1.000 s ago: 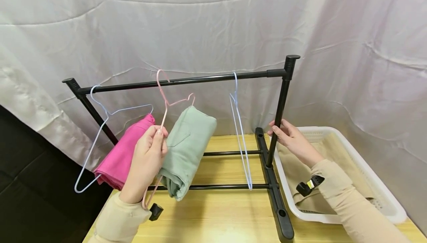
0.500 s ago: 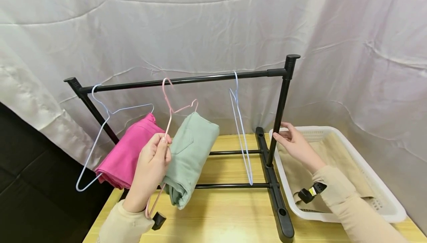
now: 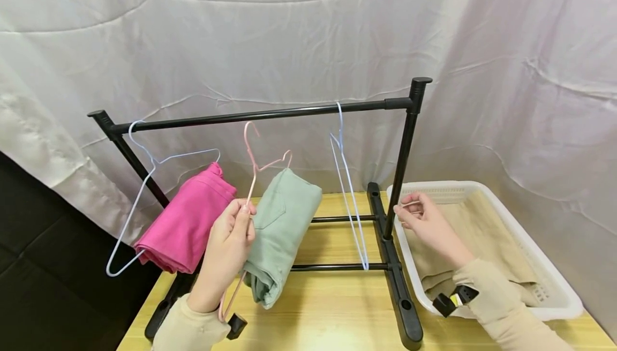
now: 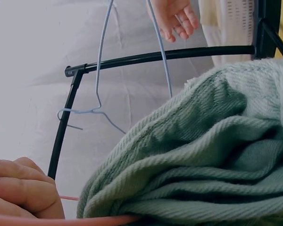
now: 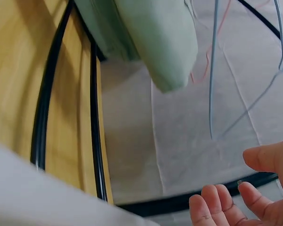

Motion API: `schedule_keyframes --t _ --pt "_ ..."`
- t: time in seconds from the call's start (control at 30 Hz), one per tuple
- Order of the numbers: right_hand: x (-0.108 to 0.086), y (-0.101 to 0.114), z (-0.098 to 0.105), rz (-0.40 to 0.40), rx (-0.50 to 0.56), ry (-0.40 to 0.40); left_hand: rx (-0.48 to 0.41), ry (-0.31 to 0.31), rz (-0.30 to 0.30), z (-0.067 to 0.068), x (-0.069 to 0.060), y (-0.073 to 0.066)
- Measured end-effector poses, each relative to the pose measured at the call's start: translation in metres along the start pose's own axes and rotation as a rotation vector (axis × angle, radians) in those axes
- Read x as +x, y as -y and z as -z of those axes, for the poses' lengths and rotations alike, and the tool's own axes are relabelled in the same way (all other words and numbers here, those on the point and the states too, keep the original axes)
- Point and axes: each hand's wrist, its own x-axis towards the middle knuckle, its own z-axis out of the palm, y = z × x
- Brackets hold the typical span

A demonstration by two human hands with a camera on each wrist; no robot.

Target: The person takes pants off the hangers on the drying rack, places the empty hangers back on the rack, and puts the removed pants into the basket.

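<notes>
Down at the front, we're over a pale wood-grained table (image 3: 337,316), glossy, one bright patch of light glinting on it and soft shadows streaking the boards. Above it the left hand (image 3: 228,246) has finger and thumb clamped on one side of a pink hanger (image 3: 254,166), and the folded green cloth (image 3: 284,228) hangs from that hanger, the hook just below the top rail in the head view. Across to the right hand (image 3: 429,228): fingers bent and slightly apart, holding nothing, right by the upright of the black rack (image 3: 404,158); whether a fingertip brushes it is hard to tell. Beside it, a white basket (image 3: 559,312) with beige cloth (image 3: 487,233) inside. Two blue hangers (image 3: 352,195) on the rail, the left one bearing folded magenta cloth (image 3: 190,222). Farthest back, a wrinkled pale curtain (image 3: 289,45) spans the scene.
</notes>
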Motion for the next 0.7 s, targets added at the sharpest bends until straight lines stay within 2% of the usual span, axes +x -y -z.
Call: schedule_keyframes --t 0.37,0.7 --pt "-0.016 0.013 -0.035 -0.015 0.111 0.160 -0.035 0.015 -0.025 -0.011 -0.005 0.005" --pt "-0.022 0.015 -0.068 -0.055 0.210 0.247 -0.078 0.033 -0.027 -0.018 -0.011 0.005"
